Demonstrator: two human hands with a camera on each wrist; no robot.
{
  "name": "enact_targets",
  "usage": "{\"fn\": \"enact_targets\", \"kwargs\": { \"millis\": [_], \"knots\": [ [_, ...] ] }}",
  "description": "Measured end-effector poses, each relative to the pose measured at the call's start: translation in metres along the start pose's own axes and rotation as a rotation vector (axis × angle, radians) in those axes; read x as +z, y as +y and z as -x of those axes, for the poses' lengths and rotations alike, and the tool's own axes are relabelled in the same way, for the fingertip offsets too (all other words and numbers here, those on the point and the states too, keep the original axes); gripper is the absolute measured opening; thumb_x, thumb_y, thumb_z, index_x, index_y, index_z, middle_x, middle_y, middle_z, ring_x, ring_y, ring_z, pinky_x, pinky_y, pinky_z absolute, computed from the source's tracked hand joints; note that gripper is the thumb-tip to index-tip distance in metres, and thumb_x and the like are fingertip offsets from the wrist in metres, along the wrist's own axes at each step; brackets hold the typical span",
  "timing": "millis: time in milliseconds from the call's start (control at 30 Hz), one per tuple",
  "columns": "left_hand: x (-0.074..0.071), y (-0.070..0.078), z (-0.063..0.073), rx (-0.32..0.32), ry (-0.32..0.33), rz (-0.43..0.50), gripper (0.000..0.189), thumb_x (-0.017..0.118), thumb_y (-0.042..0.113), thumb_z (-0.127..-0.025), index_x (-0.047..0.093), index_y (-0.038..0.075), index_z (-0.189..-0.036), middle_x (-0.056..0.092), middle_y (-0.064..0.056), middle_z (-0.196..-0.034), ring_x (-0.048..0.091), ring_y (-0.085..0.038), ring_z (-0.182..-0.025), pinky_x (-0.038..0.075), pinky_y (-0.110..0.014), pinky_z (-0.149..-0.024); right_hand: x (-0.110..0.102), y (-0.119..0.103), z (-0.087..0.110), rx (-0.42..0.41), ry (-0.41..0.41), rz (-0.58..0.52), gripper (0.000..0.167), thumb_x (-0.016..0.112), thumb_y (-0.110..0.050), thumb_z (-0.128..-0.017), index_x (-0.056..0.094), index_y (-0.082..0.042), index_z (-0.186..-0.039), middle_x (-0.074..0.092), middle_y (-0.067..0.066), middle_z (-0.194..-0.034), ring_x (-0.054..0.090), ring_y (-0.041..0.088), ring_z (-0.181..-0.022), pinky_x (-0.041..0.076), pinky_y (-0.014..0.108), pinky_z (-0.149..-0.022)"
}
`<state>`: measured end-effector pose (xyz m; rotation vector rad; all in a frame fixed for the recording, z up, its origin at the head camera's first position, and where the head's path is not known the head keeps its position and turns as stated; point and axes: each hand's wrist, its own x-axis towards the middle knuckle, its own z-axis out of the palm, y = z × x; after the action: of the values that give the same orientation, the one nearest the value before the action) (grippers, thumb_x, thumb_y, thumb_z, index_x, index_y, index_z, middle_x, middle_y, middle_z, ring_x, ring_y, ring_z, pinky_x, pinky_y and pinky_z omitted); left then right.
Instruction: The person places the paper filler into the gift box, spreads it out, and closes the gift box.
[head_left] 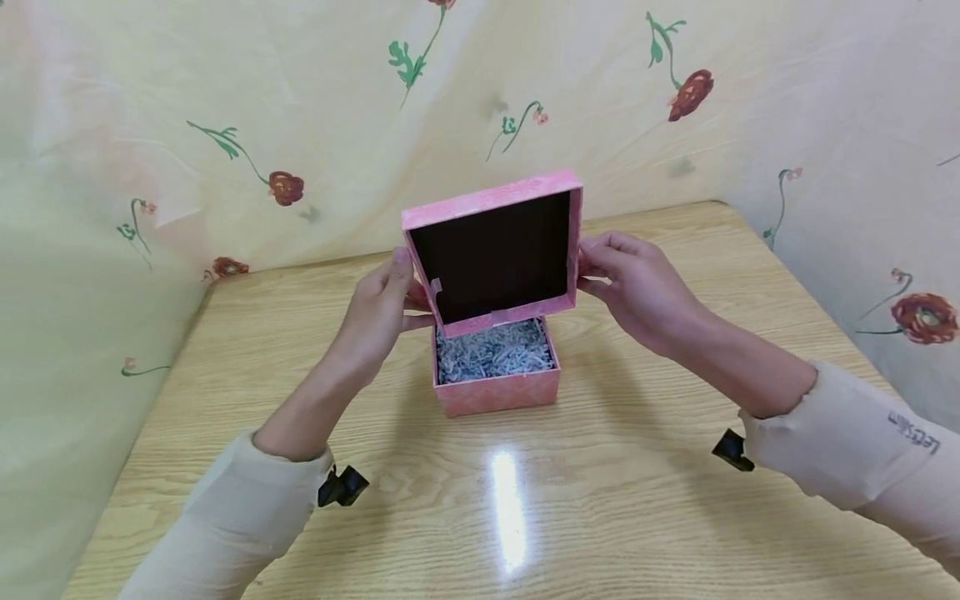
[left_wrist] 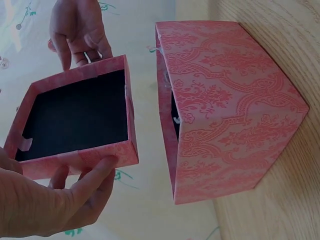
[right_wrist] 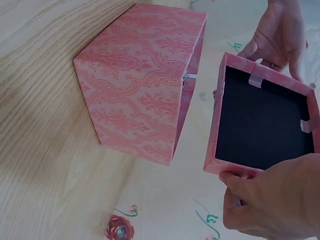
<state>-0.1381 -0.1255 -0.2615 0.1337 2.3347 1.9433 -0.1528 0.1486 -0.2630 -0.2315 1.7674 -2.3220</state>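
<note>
A pink box lid (head_left: 491, 258) with a black inside is held up, tilted, over a pink patterned box (head_left: 498, 393). My left hand (head_left: 378, 312) grips the lid's left side, thumb on the near edge and fingers behind. On the opposite side, my right hand (head_left: 637, 287) pinches the lid's edge. Grey-blue shredded paper (head_left: 495, 350) fills the box on the table. Both wrist views show a gap between the lid (left_wrist: 80, 117) and the box (right_wrist: 145, 82). Small pieces of tape (right_wrist: 256, 80) stick to the lid's inner walls.
The box stands on a light wooden table (head_left: 600, 483) with a bright light reflection near the front. Behind and at both sides hangs a cream cloth (head_left: 337, 108) printed with red flowers. A small black camera (head_left: 343, 486) sits at the left cuff, another (head_left: 733, 450) at the right.
</note>
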Motion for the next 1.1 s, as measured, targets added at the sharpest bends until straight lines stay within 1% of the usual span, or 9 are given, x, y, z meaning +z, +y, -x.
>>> {"fn": "enact_targets", "kwargs": {
  "millis": [200, 333, 433, 533, 667, 767, 833, 967, 1100],
  "knots": [
    [-0.004, -0.003, -0.002, 0.059, -0.037, 0.025, 0.057, 0.032, 0.045, -0.103, 0.053, -0.006, -0.117, 0.058, -0.024, -0.104, 0.059, -0.035, -0.102, 0.052, -0.039, -0.089, -0.003, 0.000, -0.001, -0.010, -0.050, -0.037, 0.022, 0.053, -0.019, -0.100, 0.063, -0.002, -0.089, 0.059, 0.007, -0.096, 0.052, 0.026, -0.102, 0.027, 0.043, -0.109],
    [-0.010, -0.006, -0.003, 0.093, -0.067, 0.019, 0.055, 0.035, 0.043, -0.103, 0.052, -0.005, -0.122, 0.057, -0.026, -0.110, 0.058, -0.033, -0.109, 0.051, -0.036, -0.092, -0.004, 0.000, 0.000, 0.002, -0.079, -0.034, 0.023, 0.052, -0.019, -0.100, 0.064, -0.002, -0.090, 0.062, 0.006, -0.095, 0.053, 0.026, -0.102, 0.028, 0.043, -0.109],
    [-0.012, -0.007, -0.003, 0.113, -0.085, 0.041, 0.052, 0.038, 0.038, -0.103, 0.050, -0.008, -0.123, 0.056, -0.025, -0.117, 0.056, -0.033, -0.115, 0.049, -0.034, -0.095, -0.005, -0.001, 0.001, 0.002, -0.089, -0.029, 0.023, 0.051, -0.019, -0.101, 0.062, -0.003, -0.090, 0.060, 0.007, -0.097, 0.054, 0.026, -0.102, 0.029, 0.043, -0.110],
    [-0.015, -0.009, -0.002, 0.116, -0.106, 0.047, 0.045, 0.042, 0.032, -0.102, 0.049, -0.010, -0.117, 0.054, -0.022, -0.126, 0.055, -0.032, -0.119, 0.047, -0.031, -0.096, -0.007, 0.000, 0.002, -0.004, -0.102, -0.046, 0.021, 0.051, -0.017, -0.101, 0.060, -0.002, -0.088, 0.058, 0.008, -0.103, 0.055, 0.026, -0.106, 0.028, 0.043, -0.112],
    [-0.021, -0.012, 0.001, 0.092, -0.137, 0.016, 0.036, 0.047, 0.025, -0.101, 0.049, -0.010, -0.111, 0.051, -0.020, -0.130, 0.054, -0.029, -0.123, 0.045, -0.028, -0.098, -0.011, -0.001, 0.003, 0.003, -0.122, -0.043, 0.016, 0.051, -0.013, -0.100, 0.056, 0.001, -0.094, 0.051, 0.011, -0.118, 0.049, 0.026, -0.120, 0.026, 0.041, -0.113],
    [-0.025, -0.013, 0.003, 0.079, -0.149, -0.024, 0.031, 0.052, 0.020, -0.100, 0.052, -0.009, -0.113, 0.053, -0.019, -0.127, 0.056, -0.027, -0.121, 0.044, -0.029, -0.100, -0.014, 0.000, 0.005, -0.003, -0.156, 0.013, 0.014, 0.050, -0.010, -0.100, 0.054, 0.002, -0.105, 0.051, 0.011, -0.124, 0.046, 0.021, -0.125, 0.027, 0.037, -0.113],
    [-0.027, -0.014, 0.004, 0.080, -0.155, -0.061, 0.029, 0.055, 0.016, -0.099, 0.055, -0.006, -0.116, 0.055, -0.016, -0.125, 0.057, -0.026, -0.119, 0.044, -0.031, -0.101, -0.017, 0.001, 0.005, -0.021, -0.184, 0.080, 0.015, 0.047, -0.007, -0.101, 0.053, 0.003, -0.110, 0.053, 0.010, -0.123, 0.048, 0.017, -0.123, 0.030, 0.032, -0.111],
    [-0.031, -0.015, 0.005, 0.100, -0.168, -0.122, 0.025, 0.061, 0.009, -0.095, 0.061, -0.001, -0.117, 0.057, -0.009, -0.126, 0.057, -0.021, -0.118, 0.046, -0.034, -0.098, -0.020, 0.002, 0.006, -0.043, -0.215, 0.174, 0.013, 0.045, -0.002, -0.100, 0.053, 0.003, -0.109, 0.055, 0.009, -0.120, 0.052, 0.015, -0.116, 0.038, 0.023, -0.103],
    [-0.035, -0.017, 0.006, 0.110, -0.199, -0.099, 0.026, 0.065, 0.006, -0.091, 0.064, 0.001, -0.117, 0.055, -0.004, -0.134, 0.054, -0.018, -0.122, 0.048, -0.032, -0.095, -0.021, 0.001, 0.007, -0.036, -0.248, 0.299, 0.015, 0.048, -0.001, -0.098, 0.052, 0.007, -0.110, 0.046, 0.016, -0.138, 0.042, 0.022, -0.131, 0.041, 0.019, -0.097]
  ]
}}
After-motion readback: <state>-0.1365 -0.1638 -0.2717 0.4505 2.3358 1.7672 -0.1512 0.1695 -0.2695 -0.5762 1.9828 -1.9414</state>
